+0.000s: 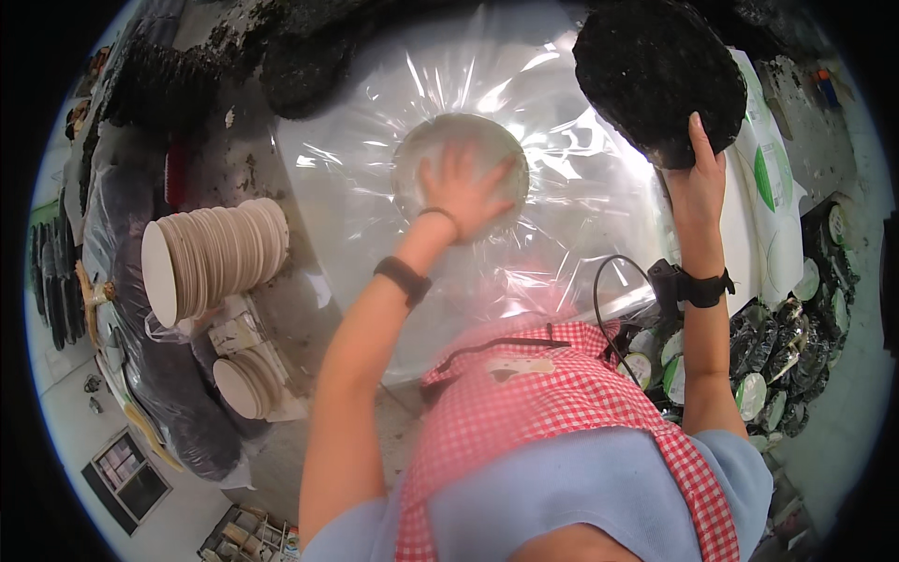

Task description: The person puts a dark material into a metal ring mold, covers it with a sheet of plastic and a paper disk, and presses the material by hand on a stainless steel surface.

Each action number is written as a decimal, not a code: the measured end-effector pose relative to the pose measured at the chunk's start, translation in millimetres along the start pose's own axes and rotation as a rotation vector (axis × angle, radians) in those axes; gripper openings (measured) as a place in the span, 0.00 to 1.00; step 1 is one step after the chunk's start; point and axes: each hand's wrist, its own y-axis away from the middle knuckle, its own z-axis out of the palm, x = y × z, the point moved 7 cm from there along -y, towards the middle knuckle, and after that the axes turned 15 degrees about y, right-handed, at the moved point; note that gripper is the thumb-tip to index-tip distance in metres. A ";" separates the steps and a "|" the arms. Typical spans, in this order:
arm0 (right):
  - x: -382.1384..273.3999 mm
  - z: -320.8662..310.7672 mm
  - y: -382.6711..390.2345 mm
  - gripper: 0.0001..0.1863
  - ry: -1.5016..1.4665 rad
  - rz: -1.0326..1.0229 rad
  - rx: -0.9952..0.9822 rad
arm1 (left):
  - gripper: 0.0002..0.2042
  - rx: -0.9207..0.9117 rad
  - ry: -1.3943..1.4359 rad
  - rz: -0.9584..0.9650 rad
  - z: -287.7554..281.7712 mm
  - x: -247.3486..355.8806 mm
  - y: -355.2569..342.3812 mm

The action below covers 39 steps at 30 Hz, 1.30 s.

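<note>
My left hand (468, 192) lies with its fingers spread on a pale round patch (412, 155) in the middle of a clear plastic film (351, 225). Shiny creases run outward from that circle. Whether the circle is a disc or a hollow, I cannot tell. My right hand (702, 178) grips the near edge of a thick black round cake (655, 80) that looks like pressed dried seaweed. Its thumb rests on top, and the other fingers are hidden below. The cake is held up at the far right, beside the film.
A row of off-white cardboard discs (215, 258) lies at the left, with a shorter stack (251, 384) nearer me. More black round cakes (304, 75) sit at the back. Wrapped packages (749, 393) pile up at the right, near green-printed film (770, 173). A dark bag (178, 384) lies far left.
</note>
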 end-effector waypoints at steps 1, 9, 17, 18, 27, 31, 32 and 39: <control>-6.6 8.0 1.8 0.18 0.055 -0.012 0.002 | 0.36 0.008 -0.016 -0.013 -0.2 3.2 -1.2; -14.2 144.4 131.8 0.22 1.219 -1.531 -0.450 | 0.25 0.514 0.919 0.312 -86.5 -37.0 47.6; 29.6 171.6 108.6 0.23 1.149 -1.030 -1.237 | 0.18 0.845 0.609 -0.070 -84.0 -36.8 88.9; 31.0 180.7 101.1 0.21 1.088 -0.920 -1.305 | 0.18 0.849 0.579 -0.076 -83.9 -35.0 90.2; 70.8 202.9 87.2 0.12 1.203 -1.293 -0.702 | 0.05 0.814 0.304 0.404 -87.7 7.6 63.2; 76.7 205.9 87.5 0.08 1.302 -1.333 -0.667 | 0.03 0.761 0.244 0.448 -79.8 6.9 51.3; 77.1 206.8 87.6 0.07 1.334 -1.346 -0.661 | 0.03 0.724 0.225 0.423 -75.8 5.8 48.5; 77.2 205.2 84.0 0.11 1.284 -1.278 -0.686 | 0.12 0.578 0.251 0.288 -63.7 0.7 36.2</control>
